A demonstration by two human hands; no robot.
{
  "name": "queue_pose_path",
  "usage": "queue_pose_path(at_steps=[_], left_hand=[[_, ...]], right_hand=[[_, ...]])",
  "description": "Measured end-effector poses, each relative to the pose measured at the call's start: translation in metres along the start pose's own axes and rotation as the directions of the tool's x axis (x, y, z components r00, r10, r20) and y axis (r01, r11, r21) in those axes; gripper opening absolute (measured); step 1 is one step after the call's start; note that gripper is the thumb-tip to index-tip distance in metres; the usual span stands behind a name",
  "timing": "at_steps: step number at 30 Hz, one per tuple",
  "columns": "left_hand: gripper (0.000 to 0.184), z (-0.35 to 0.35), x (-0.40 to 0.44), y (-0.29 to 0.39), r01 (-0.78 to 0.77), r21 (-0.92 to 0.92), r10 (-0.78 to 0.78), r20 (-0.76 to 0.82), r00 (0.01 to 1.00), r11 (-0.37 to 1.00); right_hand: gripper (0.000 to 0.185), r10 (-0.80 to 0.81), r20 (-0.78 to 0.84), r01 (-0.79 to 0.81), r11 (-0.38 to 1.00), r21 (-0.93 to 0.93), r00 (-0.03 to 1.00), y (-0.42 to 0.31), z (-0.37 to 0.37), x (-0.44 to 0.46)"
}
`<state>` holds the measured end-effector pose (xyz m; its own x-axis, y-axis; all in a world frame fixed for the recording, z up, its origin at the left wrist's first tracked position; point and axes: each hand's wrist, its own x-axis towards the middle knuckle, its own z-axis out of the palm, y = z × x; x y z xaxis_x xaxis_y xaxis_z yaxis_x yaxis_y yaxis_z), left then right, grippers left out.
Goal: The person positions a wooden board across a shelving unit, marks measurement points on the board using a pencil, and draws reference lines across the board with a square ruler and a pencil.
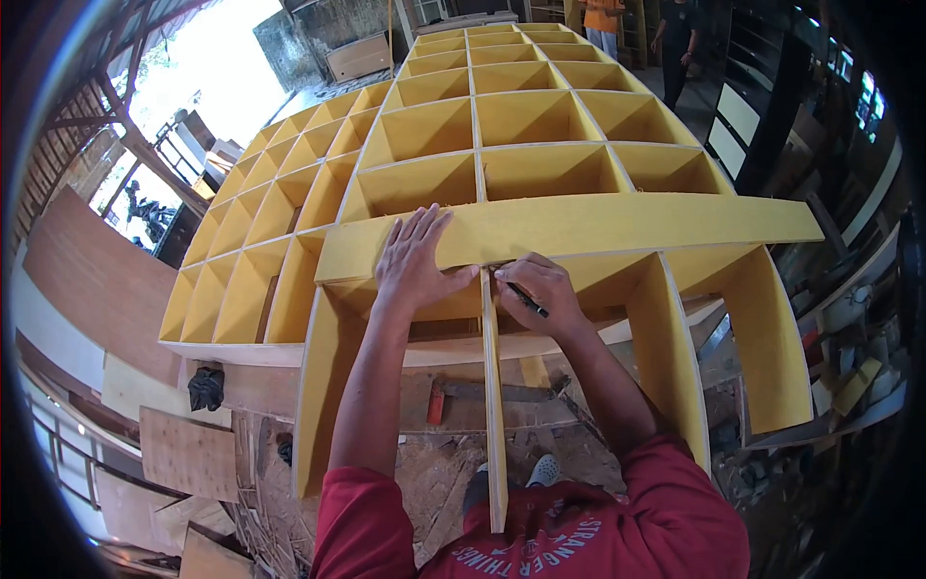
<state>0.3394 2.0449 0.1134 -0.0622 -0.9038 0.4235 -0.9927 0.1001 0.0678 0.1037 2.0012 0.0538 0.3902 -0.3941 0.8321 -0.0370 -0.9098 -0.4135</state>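
The person's left hand (pixel 415 256) lies near the centre of the frame, with its palm side down on a long yellow board (pixel 617 224). Its grip is wide: the fingers are stretched toward the top of the picture, and the thumb points to the right, along the lower edge of the board.

The right hand (pixel 540 294) is just right of the centre. Its grip is narrow and holds a dark pen (pixel 529 301), whose writing end is near the lower edge of the board, beside the top of a thin middle panel (pixel 493 415). Whether the tip touches the wood, one cannot tell, because the fingers hide it.

The board goes across the middle of the picture, over a big yellow grid frame (pixel 476 125), and its right end reaches out beyond the side of this frame. The grid frame has many open compartments and fills the upper centre and the left.

At lower left, a plywood sheet (pixel 188 454) lies, and above it there is a black bag (pixel 205 388). At the top right stand a person in orange (pixel 603 21) and a person in dark clothes (pixel 675 43)
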Motion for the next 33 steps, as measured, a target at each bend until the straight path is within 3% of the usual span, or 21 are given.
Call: queue_pose_path(at_steps=[4,13,16,19,25,33], left_hand=[[0.093,0.002,0.001,-0.001,0.002,0.007,-0.002,0.002,1.0,1.0],[0.092,0.002,0.0,-0.001,0.007,-0.002,-0.007,-0.01,1.0,1.0],[0.092,0.001,-0.001,0.0,0.017,-0.023,-0.017,-0.017,1.0,1.0],[0.092,0.0,-0.001,0.001,0.02,-0.04,-0.021,-0.019,1.0,0.999],[0.092,0.002,-0.002,-0.008,-0.001,-0.098,0.0,-0.015,1.0,0.995],[0.091,0.006,-0.003,-0.013,0.009,-0.124,-0.009,0.006,1.0,0.992]], right_hand=[[0.019,-0.051,-0.008,0.051,0.999,-0.016,0.999,0.004,0.001,0.0],[0.017,-0.004,0.049,0.005,1.0,-0.025,0.999,-0.003,-0.004,0.004],[0.015,0.089,-0.024,-0.089,0.996,0.028,0.996,-0.008,0.001,0.003],[0.015,0.009,0.04,-0.007,0.999,-0.039,0.999,-0.007,-0.003,0.004],[0.016,0.116,-0.013,-0.115,0.989,0.092,0.993,-0.014,-0.002,0.005],[0.016,0.117,0.092,-0.119,0.993,0.017,0.989,-0.024,0.001,0.022]])
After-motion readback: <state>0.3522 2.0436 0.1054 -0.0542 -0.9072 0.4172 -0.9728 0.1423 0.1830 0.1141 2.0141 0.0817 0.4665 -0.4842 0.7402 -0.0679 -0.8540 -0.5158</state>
